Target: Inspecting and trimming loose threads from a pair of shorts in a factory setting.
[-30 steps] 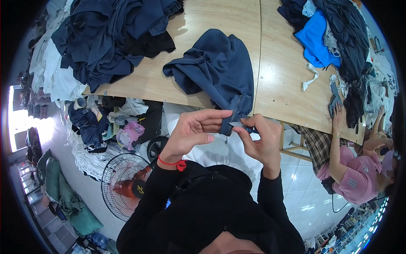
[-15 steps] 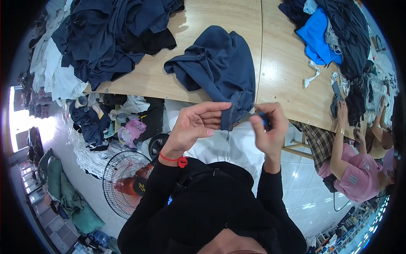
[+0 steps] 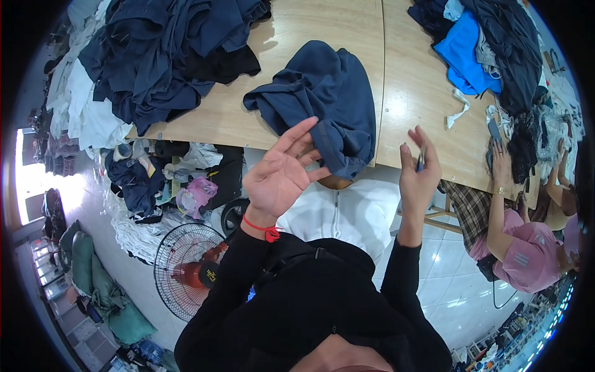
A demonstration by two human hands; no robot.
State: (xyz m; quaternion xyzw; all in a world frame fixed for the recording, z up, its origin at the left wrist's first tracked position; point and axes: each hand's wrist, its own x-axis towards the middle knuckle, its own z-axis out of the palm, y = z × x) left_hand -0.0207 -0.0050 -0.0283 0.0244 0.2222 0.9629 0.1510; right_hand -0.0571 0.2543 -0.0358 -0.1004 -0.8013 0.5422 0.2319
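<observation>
A dark navy garment [image 3: 338, 93] lies crumpled at the table's near edge, its nearest end hanging over. My left hand [image 3: 279, 177] is open beside that hanging end, palm turned up and fingers spread; its fingertips are against or just in front of the cloth, and it grips nothing. To the right, apart from the garment, my right hand [image 3: 421, 177] is raised with a small blue-handled tool [image 3: 420, 165], apparently thread snips, between thumb and fingers. Most of the tool is hidden by the hand.
A heap of navy clothes [image 3: 161, 56] covers the far left of the wooden table [image 3: 322, 22]. Blue and dark garments [image 3: 468, 53] lie far right, with a white strip [image 3: 457, 108] nearby. A co-worker in pink [image 3: 527, 248] works at right. A fan [image 3: 189, 270] stands lower left.
My left hand has let go of the garment's edge and spread its fingers. My right hand has drawn away to the right and upward. The garment's near end has dropped back.
</observation>
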